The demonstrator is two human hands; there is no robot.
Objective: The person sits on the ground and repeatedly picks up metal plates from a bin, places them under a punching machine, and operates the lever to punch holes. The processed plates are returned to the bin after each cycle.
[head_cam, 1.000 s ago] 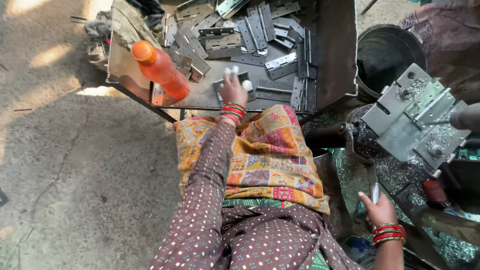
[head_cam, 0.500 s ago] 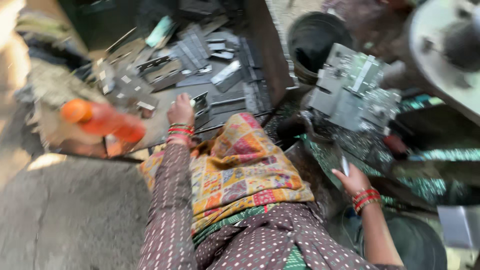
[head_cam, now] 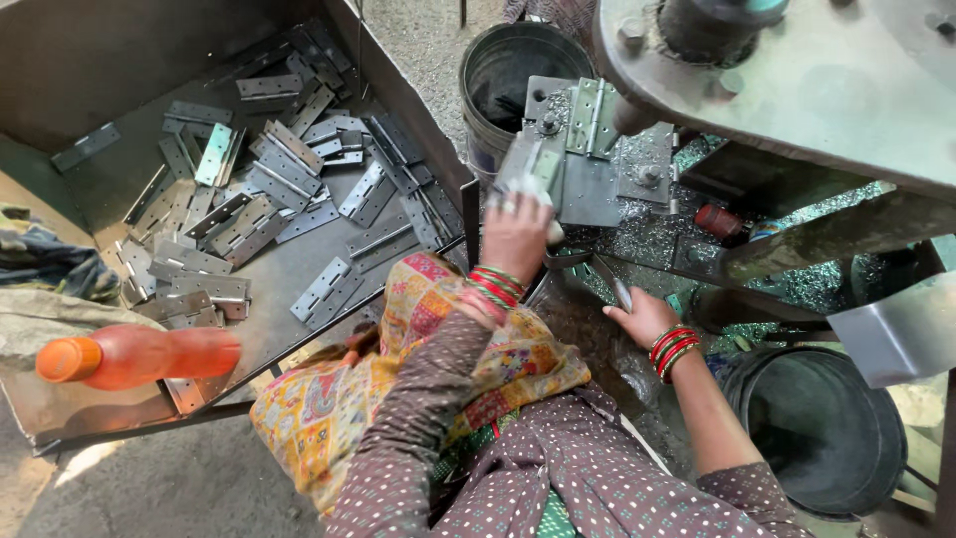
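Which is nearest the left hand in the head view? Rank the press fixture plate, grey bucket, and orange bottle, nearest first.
From the left hand:
1. Press fixture plate, directly at the fingertips.
2. Grey bucket, beyond the plate, top centre.
3. Orange bottle, far off on the tray's near-left corner.

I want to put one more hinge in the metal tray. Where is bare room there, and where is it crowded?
Bare floor of the tray lies along its far-left wall, and near the orange bottle. The hinges crowd the middle. The left hand and right hand are at the press.

Sunlit gritty concrete floor (head_cam: 149,488) beneath a heavy machine frame (head_cam: 797,90).
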